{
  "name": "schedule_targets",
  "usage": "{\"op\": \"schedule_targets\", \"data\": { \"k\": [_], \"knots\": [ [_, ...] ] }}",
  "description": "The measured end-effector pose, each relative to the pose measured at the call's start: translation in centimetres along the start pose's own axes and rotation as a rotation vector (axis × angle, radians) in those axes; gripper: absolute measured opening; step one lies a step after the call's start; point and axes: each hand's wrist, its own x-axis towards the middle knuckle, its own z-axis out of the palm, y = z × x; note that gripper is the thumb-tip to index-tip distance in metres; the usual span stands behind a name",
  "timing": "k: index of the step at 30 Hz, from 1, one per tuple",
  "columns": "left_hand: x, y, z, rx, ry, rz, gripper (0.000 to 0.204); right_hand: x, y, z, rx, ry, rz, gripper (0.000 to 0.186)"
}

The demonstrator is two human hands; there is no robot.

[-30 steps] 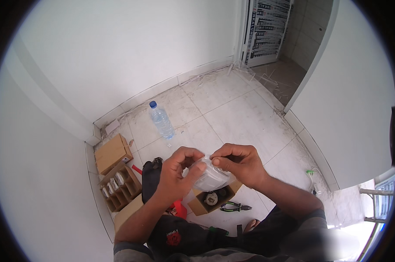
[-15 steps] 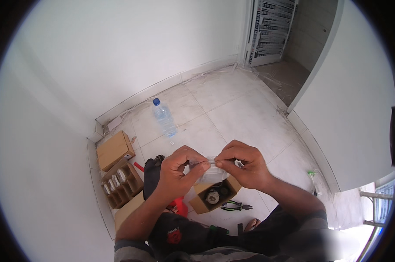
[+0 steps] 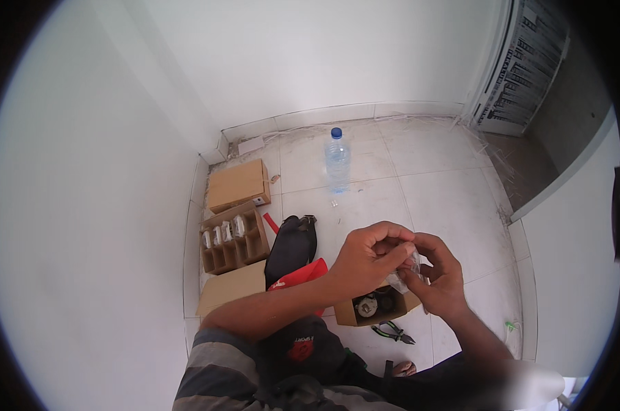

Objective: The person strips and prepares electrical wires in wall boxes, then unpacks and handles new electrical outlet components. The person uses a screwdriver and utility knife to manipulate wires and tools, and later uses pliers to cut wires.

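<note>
A crumpled clear plastic bag (image 3: 397, 281) is bunched up between my two hands, above a small cardboard box. My right hand (image 3: 441, 279) grips it from the right with bent fingers and thumb. On the other side, my left hand (image 3: 373, 259) pinches at its top, fingertips almost touching the right fingers. What is inside the bag, if anything, is hidden by my fingers. Below, the open cardboard box (image 3: 346, 315) holds round dark and pale parts. Just in front of that box lie pliers (image 3: 393, 333) with black and green handles.
A blue-capped water bottle (image 3: 337, 164) stands farther off on the tiles. At left are a closed cardboard box (image 3: 238, 186), a divided carton (image 3: 256, 241) with several wrapped pieces, a black pouch (image 3: 293, 250) and a red bag (image 3: 313, 272). A doorway (image 3: 563, 137) opens at far right.
The view has swung left, so floor items appear farther right. The bag, earlier stretched between both pinching hands, is now gathered up, and my hands are closer together.
</note>
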Motion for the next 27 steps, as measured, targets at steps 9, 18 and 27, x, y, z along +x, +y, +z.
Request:
{"op": "schedule_targets", "data": {
  "k": [9, 18, 27],
  "knots": [
    [0.1, 2.6, -1.4, 0.748, -0.003, 0.324, 0.023, 0.0, 1.9, -1.0, 0.111, 0.062, -0.003, 0.022],
    [-2.3, 6.2, -1.5, 0.51, -0.187, 0.737, 0.025, -2.0, -5.1, -0.9, 0.062, -0.021, -0.646, 0.02],
    [-4.3, 8.8, 0.9, 0.276, -0.316, 1.148, 0.011, -4.7, -10.1, 3.1, 0.014, 0.207, -1.038, 0.015]
  ]
}}
